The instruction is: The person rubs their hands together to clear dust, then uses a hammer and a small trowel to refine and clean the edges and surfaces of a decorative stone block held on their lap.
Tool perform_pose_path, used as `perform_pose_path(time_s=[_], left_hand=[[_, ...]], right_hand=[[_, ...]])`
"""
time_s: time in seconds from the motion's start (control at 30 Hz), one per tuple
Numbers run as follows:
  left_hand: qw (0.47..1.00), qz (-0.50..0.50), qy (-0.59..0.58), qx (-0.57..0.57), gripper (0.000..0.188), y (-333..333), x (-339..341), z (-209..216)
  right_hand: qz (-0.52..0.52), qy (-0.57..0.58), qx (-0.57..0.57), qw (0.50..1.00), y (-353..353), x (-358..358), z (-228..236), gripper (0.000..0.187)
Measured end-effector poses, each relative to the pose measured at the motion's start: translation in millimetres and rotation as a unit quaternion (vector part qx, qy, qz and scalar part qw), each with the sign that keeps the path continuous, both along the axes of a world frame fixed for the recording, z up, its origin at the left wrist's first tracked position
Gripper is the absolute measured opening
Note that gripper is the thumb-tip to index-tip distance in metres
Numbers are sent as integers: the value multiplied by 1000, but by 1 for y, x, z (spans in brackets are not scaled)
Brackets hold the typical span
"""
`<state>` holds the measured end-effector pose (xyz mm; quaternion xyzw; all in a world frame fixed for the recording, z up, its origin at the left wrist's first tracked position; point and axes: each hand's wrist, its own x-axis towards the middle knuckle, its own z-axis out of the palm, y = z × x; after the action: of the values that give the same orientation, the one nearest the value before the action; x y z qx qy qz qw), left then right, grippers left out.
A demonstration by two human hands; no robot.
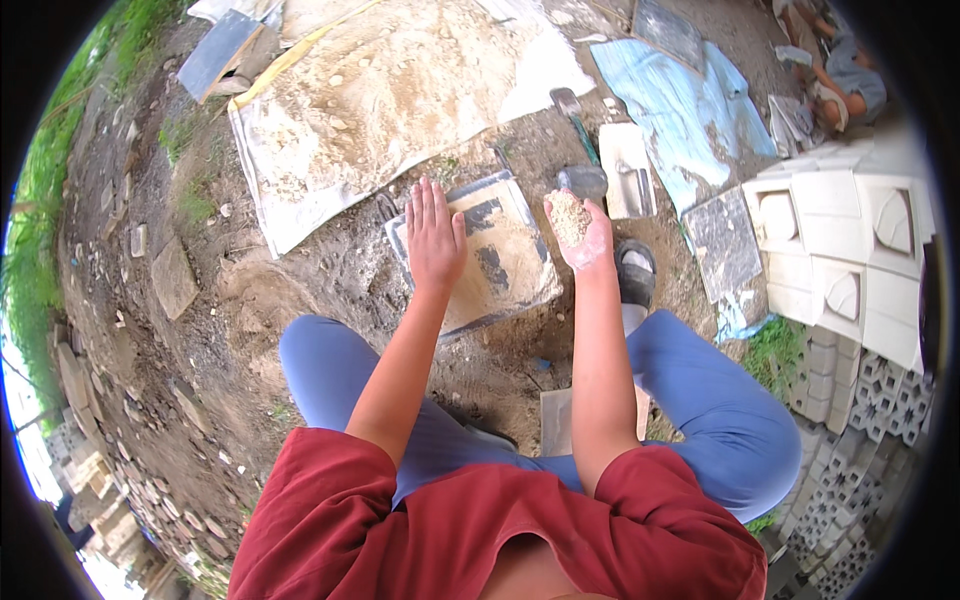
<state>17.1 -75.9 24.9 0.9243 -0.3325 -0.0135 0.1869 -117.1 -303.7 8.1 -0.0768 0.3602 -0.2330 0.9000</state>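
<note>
My right hand (597, 245) is turned palm up, fingers curled under a heap of pale, grainy sand-like mix (569, 217). Dry pale dust coats its palm and wrist. My left hand (436, 238) is empty, its fingers stretched out and the thumb slightly apart. It is over the left side of a square, dark-edged mould or tray (527, 232) covered with tan powder, with dark patches showing through. Part of the mould is hidden behind my left hand and forearm. Whether the left hand touches it, I cannot tell.
A white sheet (275, 205) bearing loose mix lies ahead. Nearby are a green-handled tool (584, 140), a dark rounded block (582, 181) and a white rectangular piece (617, 150). A blue sheet (670, 105), stacked pale blocks (835, 235) and another person (850, 80) are at right.
</note>
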Motion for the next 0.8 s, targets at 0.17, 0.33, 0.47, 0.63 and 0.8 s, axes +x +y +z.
perform_pose_path(time_s=[0.17,0.33,0.47,0.63,0.8], left_hand=[[998,44,-18,36,66,-3,4,4],[999,44,-8,0,64,6,4,5],[999,28,15,-20,63,-12,-3,13],[1000,29,4,0,66,-5,1,11],[999,30,-23,-1,68,-6,5,7]], right_hand=[[65,35,36,997,-4,97,-3,38],[38,27,-19,999,-10,225,34,37],[28,152,-117,981,-41,246,33,39],[74,295,-569,764,-43,116,-5,43],[26,539,-611,579,-41,-12,-22,27]])
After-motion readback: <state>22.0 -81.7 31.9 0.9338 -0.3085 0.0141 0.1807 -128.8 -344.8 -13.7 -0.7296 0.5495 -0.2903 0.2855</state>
